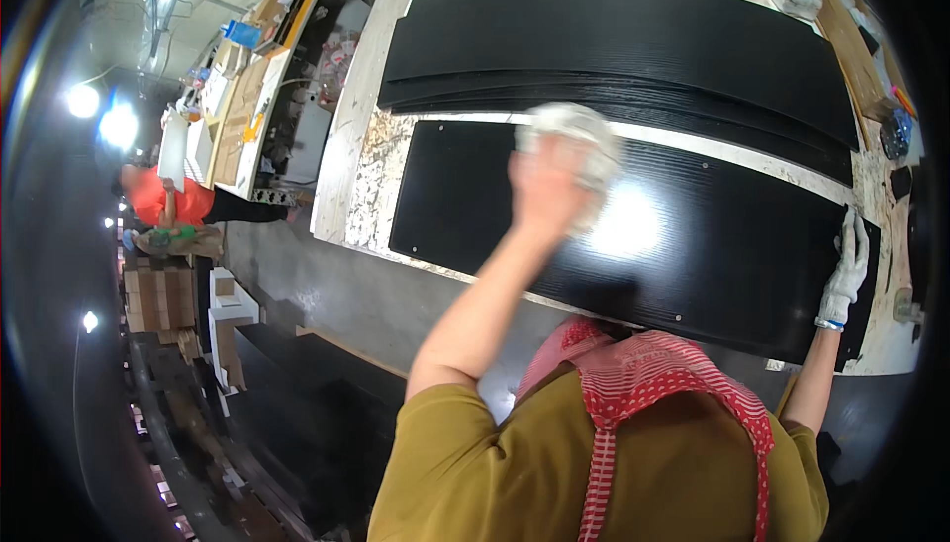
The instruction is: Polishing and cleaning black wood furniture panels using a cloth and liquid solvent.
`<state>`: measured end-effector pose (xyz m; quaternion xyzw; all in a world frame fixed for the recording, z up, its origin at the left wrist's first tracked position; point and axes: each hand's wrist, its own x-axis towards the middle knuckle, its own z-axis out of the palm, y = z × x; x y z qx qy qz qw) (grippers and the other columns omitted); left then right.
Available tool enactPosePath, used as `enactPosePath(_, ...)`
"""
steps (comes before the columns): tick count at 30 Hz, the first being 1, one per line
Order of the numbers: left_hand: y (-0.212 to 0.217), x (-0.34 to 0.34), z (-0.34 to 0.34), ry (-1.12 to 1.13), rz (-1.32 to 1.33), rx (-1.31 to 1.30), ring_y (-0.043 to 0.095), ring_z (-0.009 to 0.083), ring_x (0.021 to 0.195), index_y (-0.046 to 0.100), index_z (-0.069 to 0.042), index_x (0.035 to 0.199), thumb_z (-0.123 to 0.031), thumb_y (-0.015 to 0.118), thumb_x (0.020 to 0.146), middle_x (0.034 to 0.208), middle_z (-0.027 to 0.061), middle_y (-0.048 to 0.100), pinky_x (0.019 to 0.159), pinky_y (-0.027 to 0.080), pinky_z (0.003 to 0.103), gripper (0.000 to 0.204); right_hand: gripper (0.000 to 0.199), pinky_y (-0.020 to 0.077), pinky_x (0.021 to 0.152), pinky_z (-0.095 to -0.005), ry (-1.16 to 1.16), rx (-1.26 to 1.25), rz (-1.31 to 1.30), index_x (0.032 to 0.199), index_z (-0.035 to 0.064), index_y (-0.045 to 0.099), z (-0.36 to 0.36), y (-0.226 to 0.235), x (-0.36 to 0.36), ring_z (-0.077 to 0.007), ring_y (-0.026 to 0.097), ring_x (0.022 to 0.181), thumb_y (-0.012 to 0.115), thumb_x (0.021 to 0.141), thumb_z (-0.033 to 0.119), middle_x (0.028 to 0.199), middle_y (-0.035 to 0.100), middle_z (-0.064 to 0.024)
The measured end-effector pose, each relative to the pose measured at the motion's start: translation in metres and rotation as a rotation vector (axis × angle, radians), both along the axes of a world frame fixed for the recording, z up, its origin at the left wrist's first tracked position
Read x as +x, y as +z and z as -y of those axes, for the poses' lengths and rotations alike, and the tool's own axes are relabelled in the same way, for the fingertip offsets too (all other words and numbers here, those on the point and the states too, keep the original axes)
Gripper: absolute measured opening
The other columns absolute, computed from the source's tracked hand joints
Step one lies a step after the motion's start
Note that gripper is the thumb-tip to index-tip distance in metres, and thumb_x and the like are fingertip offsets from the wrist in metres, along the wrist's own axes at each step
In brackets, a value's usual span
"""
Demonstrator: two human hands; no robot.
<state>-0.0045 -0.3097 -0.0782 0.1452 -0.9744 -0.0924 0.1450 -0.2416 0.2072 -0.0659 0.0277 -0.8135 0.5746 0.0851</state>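
A long black wood-grain panel (475, 200) with small holes near its edges lies flat on the worktable. My left hand (546, 191), bare and blurred by motion, presses a whitish cloth (594, 151) onto the panel, left of its middle. The cloth reaches over the panel's far edge. At the panel's right end rests my right hand (846, 270) in a white knit glove, its fingers stretched out along the surface. Beyond a pale gap, a stack of similar black panels (614, 37) lies on the far side of the table.
The worktable (371, 181) has a worn, paint-stained top. A wooden box (856, 57) stands at its right end. Another person in an orange top (148, 196) stands at the far left beside a cluttered bench (252, 126). Dark panels (307, 413) lie behind me to the left.
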Motion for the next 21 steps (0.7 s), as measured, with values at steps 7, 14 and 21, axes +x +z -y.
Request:
enactPosePath(7,0.076,0.172,0.266,0.979,0.135,0.067,0.062,0.0427,0.111,0.055,-0.001,0.137,-0.031,0.066,0.088,0.118,0.0266,0.065,0.095,0.049,0.051,0.058,0.048,0.0457,0.107,-0.0357,-0.108,0.044,0.017,0.142,0.0052,0.057,-0.006,-0.008,-0.014,-0.0211,0.054,0.133,0.057,0.104,0.034,0.147,0.055,-0.0085)
enactPosePath(14,0.048,0.223,0.134,0.309,0.226,-0.099,0.057,0.0379,0.117,0.055,-0.007,0.134,-0.024,0.081,0.073,0.124,0.0201,0.059,0.099,0.047,0.049,0.068,0.049,0.0402,0.116,-0.0419,0.167,0.289,-0.221,0.151,0.0042,0.047,-0.037,-0.027,-0.026,-0.028,0.047,0.14,0.034,0.107,0.022,0.155,0.046,-0.0153)
enactPosePath(21,0.082,0.315,0.205,0.952,-0.054,0.052,0.061,0.0389,0.11,0.062,-0.002,0.126,-0.021,0.076,0.08,0.114,0.0197,0.064,0.094,0.048,0.047,0.052,0.044,0.0415,0.114,-0.0373,0.09,0.325,-0.165,0.147,0.0017,0.051,-0.007,0.003,-0.013,-0.0257,0.05,0.137,0.039,0.109,0.019,0.148,0.053,-0.0172)
